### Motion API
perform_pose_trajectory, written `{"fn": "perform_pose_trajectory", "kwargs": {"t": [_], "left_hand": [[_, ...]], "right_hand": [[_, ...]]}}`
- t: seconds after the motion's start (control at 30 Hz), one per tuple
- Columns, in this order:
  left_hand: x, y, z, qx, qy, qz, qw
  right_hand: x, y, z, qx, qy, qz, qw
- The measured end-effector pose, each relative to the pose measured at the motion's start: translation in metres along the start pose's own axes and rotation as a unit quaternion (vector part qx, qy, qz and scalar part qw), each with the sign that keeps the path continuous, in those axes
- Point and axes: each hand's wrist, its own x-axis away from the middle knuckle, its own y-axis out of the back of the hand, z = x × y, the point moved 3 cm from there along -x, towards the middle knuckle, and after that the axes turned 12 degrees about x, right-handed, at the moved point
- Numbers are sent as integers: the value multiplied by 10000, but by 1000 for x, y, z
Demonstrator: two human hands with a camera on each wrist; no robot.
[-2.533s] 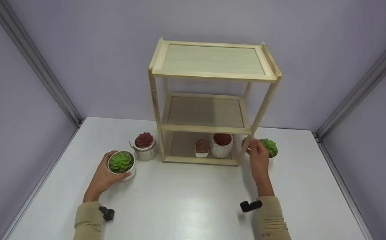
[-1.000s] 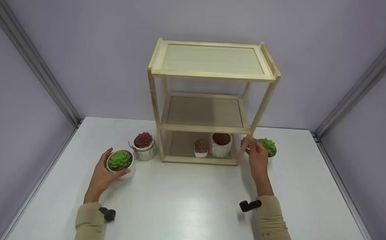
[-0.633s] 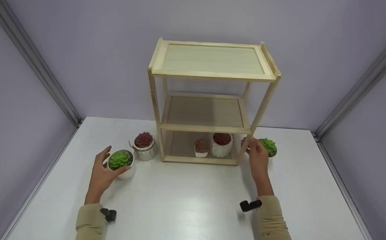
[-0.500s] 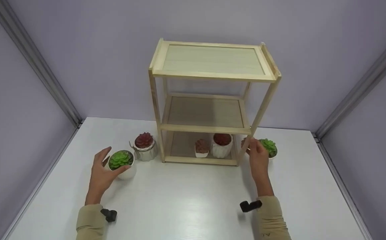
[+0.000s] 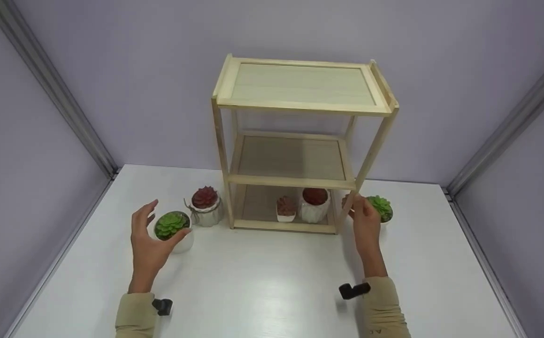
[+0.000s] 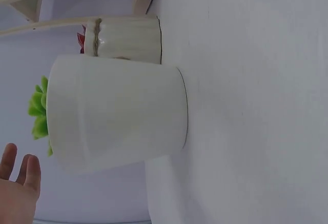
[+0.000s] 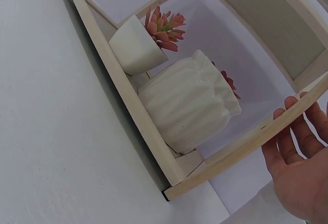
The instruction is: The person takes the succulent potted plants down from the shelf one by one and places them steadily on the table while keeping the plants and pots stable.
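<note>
A white pot with a green succulent (image 5: pixel 171 224) stands upright on the table at left; in the left wrist view its smooth white side (image 6: pixel 118 114) fills the middle. My left hand (image 5: pixel 150 249) is spread around its near left side, with a gap between fingers and pot. My right hand (image 5: pixel 366 227) grips the front right leg of a three-tier wooden shelf (image 5: pixel 300 181). In the right wrist view its fingers (image 7: pixel 307 142) pass around that leg. On the bottom tier sit a small white pot with a reddish succulent (image 7: pixel 136 47) and a larger ribbed white pot (image 7: pixel 189 101).
A white pot with a dark red succulent and twine (image 5: pixel 206 209) stands just left of the shelf. Another green succulent (image 5: pixel 381 209) stands right of it, partly behind my right hand. Purple-grey walls (image 5: pixel 42 188) enclose the white table (image 5: pixel 253 281).
My left hand has let go of the green succulent's pot, its fingers spreading away and the wrist shifting slightly right. The pot now stands by itself. My right hand stays on the shelf leg.
</note>
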Motion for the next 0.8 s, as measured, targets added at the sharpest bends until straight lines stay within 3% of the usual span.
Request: {"fn": "perform_pose_trajectory", "kwargs": {"t": [0.23, 0.43, 0.8], "left_hand": [[8, -17, -23, 73, -514, -65, 9986], [9, -29, -40, -37, -1220, 37, 9925], [14, -55, -58, -276, -1509, 135, 9881]], "right_hand": [[1, 2, 3, 71, -60, 39, 9999], [2, 1, 5, 118, -42, -43, 9999], [2, -2, 4, 75, 133, -163, 9998]]}}
